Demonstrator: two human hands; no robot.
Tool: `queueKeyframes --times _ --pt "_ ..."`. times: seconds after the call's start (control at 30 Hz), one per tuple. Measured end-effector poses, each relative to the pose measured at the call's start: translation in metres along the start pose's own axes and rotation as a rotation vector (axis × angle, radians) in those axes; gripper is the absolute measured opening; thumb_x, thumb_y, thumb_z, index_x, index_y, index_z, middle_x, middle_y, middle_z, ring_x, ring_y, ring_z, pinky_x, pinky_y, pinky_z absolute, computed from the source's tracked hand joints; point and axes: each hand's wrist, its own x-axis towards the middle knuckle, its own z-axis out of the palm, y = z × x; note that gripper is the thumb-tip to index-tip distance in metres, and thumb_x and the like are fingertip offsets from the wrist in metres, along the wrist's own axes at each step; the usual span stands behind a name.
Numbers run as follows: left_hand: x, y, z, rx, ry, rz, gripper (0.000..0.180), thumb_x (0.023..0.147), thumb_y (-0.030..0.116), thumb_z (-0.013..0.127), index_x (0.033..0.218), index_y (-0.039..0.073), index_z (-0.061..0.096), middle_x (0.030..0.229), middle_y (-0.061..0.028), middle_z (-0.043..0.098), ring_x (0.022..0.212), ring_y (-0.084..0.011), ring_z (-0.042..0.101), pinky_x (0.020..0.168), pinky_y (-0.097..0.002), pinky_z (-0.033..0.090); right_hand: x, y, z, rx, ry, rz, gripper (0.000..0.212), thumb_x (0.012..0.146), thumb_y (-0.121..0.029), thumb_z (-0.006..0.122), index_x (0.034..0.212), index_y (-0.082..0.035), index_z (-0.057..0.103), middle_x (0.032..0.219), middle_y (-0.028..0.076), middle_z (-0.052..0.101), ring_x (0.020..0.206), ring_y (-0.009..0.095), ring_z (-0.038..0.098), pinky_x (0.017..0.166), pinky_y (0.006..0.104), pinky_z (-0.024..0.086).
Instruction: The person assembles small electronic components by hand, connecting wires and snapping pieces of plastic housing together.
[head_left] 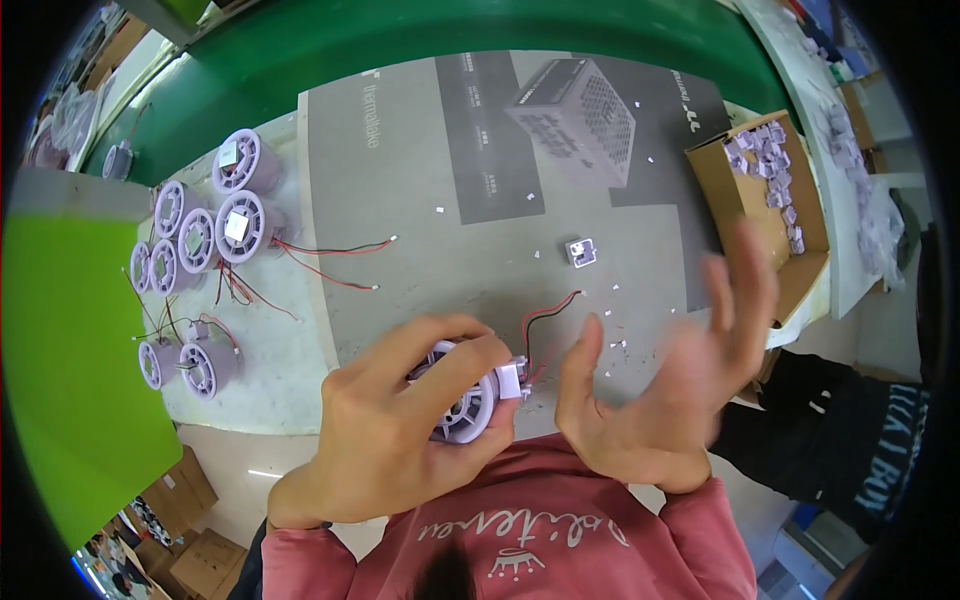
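Observation:
My left hand [410,415] is wrapped round a round lilac plastic fan housing [468,418] with a spoked face. On its right side sits a small pale block [510,380], close to my left fingertips. A red and a black wire [541,314] run up from beside that block onto the grey mat. To the right, my right hand [660,390] is raised with its fingers spread and holds nothing; part of it is smeared by motion. A small lilac plastic clip [581,252] lies on the mat beyond my hands.
Several similar lilac fan housings [248,162] with trailing wires stand at the left of the table. At the right, a cardboard box [722,185] holds several small lilac parts [770,160]. Tiny white scraps dot the printed grey mat [400,200]. A green panel [80,330] rises at the left.

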Motion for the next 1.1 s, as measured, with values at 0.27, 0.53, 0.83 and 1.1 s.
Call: queueKeyframes --times 0.27,0.53,0.83,1.1 --pt "-0.002 0.001 -0.004 0.044 -0.094 0.020 0.033 0.069 0.012 0.080 0.100 0.008 0.069 0.105 -0.0068 0.065 0.082 -0.0281 0.067 0.064 -0.0379 0.056 -0.025 0.016 0.007 0.369 -0.375 -0.369 0.035 0.088 -0.017 0.067 0.122 -0.008 0.066 0.108 0.011 0.070 0.101 0.025 0.067 0.112 0.0455 0.038" --pt "0.000 0.004 -0.002 0.008 -0.067 -0.068 0.035 0.062 0.008 0.081 0.096 0.006 0.070 0.097 -0.0082 0.068 0.076 -0.0261 0.068 0.065 -0.0322 0.055 -0.044 0.030 0.000 0.772 -0.634 0.161 0.036 0.083 -0.019 0.075 0.114 -0.001 0.069 0.074 0.006 0.064 0.060 0.020 0.058 0.062 0.0336 0.047" --pt "0.001 -0.010 0.007 -0.023 -0.131 -0.172 0.039 0.059 0.007 0.083 0.095 0.006 0.069 0.097 -0.0079 0.069 0.081 -0.0256 0.069 0.069 -0.0313 0.056 -0.054 0.022 -0.007 0.714 -0.655 0.355 0.030 0.074 -0.003 0.081 0.104 -0.002 0.075 0.090 0.011 0.069 0.071 0.018 0.069 0.060 0.0290 0.055" --pt "0.001 -0.012 0.003 -0.438 -0.214 -0.418 0.066 0.056 0.012 0.094 0.113 0.006 0.061 0.106 -0.0052 0.069 0.100 -0.0168 0.068 0.084 -0.0299 0.056 -0.057 0.021 -0.006 0.789 -0.446 0.423 0.030 0.073 0.003 0.079 0.102 -0.002 0.075 0.104 0.012 0.071 0.084 0.022 0.071 0.067 0.0289 0.059"
